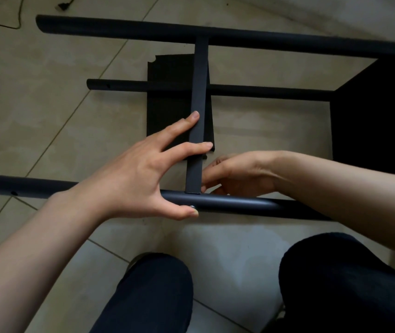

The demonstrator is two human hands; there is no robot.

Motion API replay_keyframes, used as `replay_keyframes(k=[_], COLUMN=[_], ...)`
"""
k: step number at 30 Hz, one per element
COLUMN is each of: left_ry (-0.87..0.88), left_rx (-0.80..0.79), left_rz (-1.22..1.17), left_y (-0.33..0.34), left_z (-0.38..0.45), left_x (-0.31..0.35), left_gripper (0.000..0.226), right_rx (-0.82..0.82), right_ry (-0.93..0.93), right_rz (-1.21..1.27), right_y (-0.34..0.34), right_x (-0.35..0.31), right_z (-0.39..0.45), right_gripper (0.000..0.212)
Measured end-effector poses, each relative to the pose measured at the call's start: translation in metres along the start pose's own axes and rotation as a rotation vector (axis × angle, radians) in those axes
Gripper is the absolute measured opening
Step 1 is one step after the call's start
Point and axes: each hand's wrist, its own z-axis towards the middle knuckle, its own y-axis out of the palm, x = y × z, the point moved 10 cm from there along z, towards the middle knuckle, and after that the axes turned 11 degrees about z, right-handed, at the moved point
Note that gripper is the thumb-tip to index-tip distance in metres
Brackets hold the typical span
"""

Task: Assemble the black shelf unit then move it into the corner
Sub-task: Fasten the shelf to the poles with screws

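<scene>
While the shelf lies on its side on the tiled floor, a thin cable trails in the far left corner. Next comes the left hand. Its fingers are spread wide: two straight fingers press on the flat bar, and the thumb sits on the near pole, right by a small silver screw. The flat bar runs from the near pole to the far pole. Under it lies a black sheet, and a third pole crosses there too. Just right of the bar is the right hand. Its fingers curl in close to where the bar meets the near pole. I cannot tell if it pinches something small there, because the fingertips are hidden. Farther right, a dark panel closes the end of the shelf. Two knees in dark trousers show at the bottom. I think the bar is being fixed to the near pole. The screw looks only partly in, so it could drop and roll away if the thumb lifts. The bar could slide off its hole if the left fingers let up. A finger might get nipped between bar and pole. If the joint stays loose, the shelf may wobble when it is carried to the corner.
</scene>
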Motion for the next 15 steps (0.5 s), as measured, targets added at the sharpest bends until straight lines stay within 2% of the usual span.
replay_keyframes(k=[8, 12, 15], left_ry=[-0.002, -0.005, -0.005], left_rx=[-0.014, -0.014, -0.017], left_rz=[0.014, 0.004, 0.004], left_y=[0.0000, 0.0000, 0.0003], left_z=[0.0000, 0.0001, 0.0004], left_x=[0.0012, 0.0007, 0.0002], left_gripper=[0.095, 0.095, 0.095], right_rx=[0.034, -0.017, -0.004], right_ry=[0.025, 0.007, 0.025], right_rz=[-0.022, 0.014, -0.013], right_y=[-0.0020, -0.0016, -0.0031], right_x=[0.0030, -0.0005, 0.0034], right_z=[0.0044, 0.0014, 0.0030], right_gripper=[0.005, 0.016, 0.009])
